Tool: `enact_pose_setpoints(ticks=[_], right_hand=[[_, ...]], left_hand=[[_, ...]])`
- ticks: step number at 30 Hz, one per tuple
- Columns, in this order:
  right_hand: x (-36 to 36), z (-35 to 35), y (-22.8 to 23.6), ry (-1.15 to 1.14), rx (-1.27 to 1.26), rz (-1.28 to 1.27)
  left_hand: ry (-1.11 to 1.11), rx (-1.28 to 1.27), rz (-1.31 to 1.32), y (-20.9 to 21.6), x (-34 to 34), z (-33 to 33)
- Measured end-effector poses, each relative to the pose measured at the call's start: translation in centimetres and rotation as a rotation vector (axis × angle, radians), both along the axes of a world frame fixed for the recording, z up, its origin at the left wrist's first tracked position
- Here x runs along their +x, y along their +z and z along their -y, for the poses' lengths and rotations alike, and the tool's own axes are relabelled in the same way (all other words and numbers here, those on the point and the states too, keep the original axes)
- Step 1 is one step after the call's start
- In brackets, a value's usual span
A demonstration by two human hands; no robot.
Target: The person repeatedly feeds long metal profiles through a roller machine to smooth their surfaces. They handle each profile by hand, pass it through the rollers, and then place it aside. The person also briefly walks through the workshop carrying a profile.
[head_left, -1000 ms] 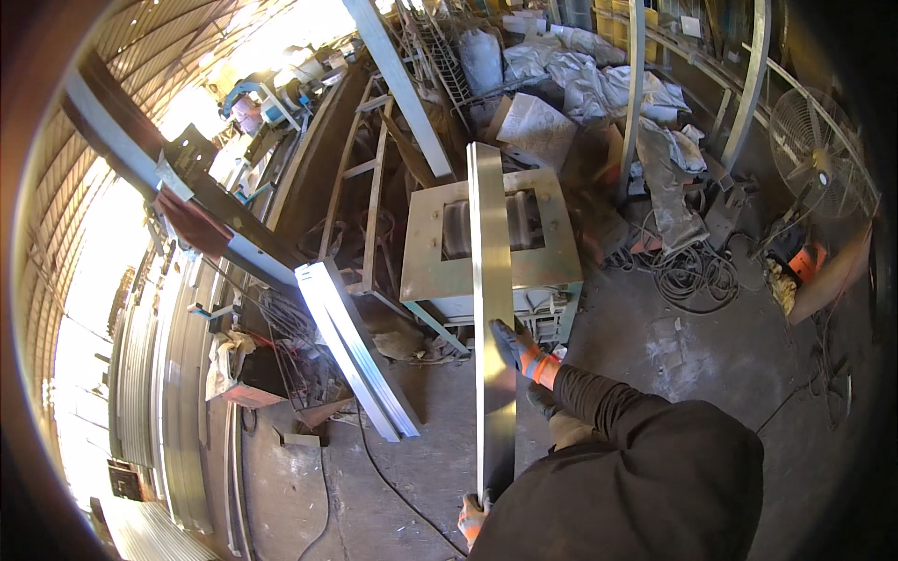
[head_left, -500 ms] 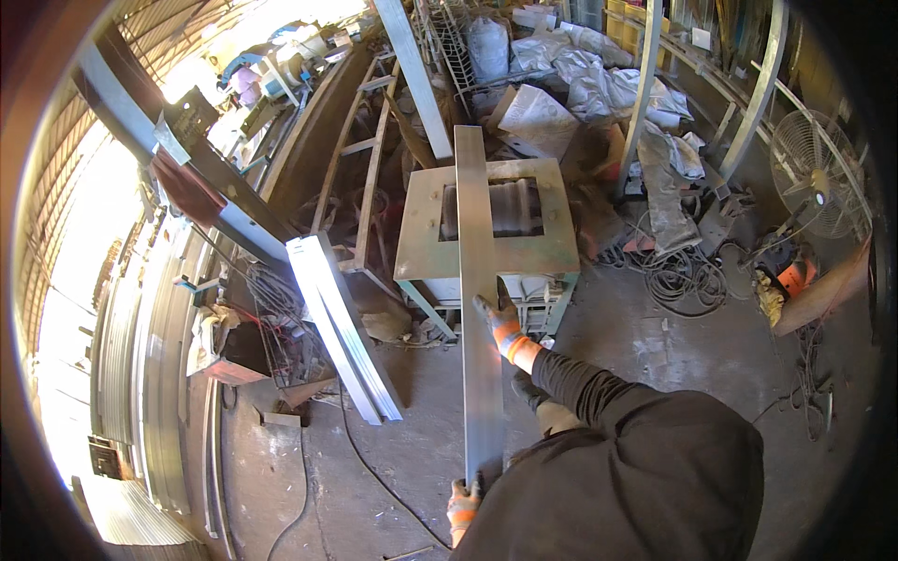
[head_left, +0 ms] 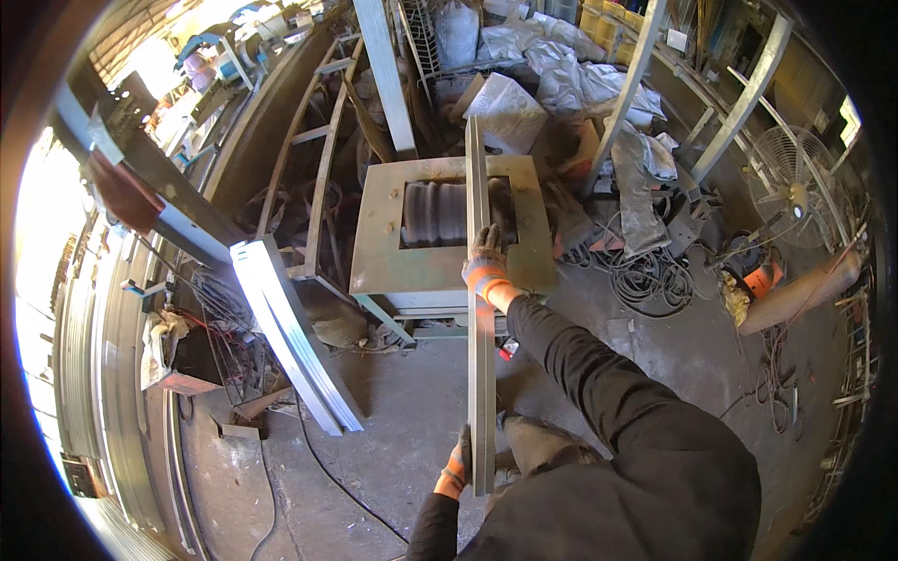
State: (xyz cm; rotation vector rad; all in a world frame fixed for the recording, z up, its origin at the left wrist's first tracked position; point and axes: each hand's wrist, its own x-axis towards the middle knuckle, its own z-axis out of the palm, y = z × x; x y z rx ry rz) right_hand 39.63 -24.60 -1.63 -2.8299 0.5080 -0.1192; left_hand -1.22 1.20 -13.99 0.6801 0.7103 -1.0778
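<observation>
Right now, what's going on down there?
A person in gloves has both hands on a long metal bar: the left hand by its near end, the right hand farther along. The bar's far part extends over a bench-like machine with a rectangular opening; whether they touch, I can't tell. Other silver profiles are off to the left.

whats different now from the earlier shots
The right hand has moved along the long metal profile toward its far end. The profile has rolled, showing a narrower side than half a second ago. The left hand stays by the near end; the fan stands unmoved.
</observation>
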Motion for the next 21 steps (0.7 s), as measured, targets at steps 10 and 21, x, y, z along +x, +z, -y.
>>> enact_pose_setpoints(ticks=[10, 21], right_hand=[[30.1, 9.6, -3.8, 0.179, -0.311, 0.207], [19.4, 5.4, -1.4, 0.058, -0.252, 0.015]], left_hand=[[0.148, -0.243, 0.091, -0.2, 30.1, 12.2], [0.175, -0.109, 0.0, -0.4, 20.2, 9.2]])
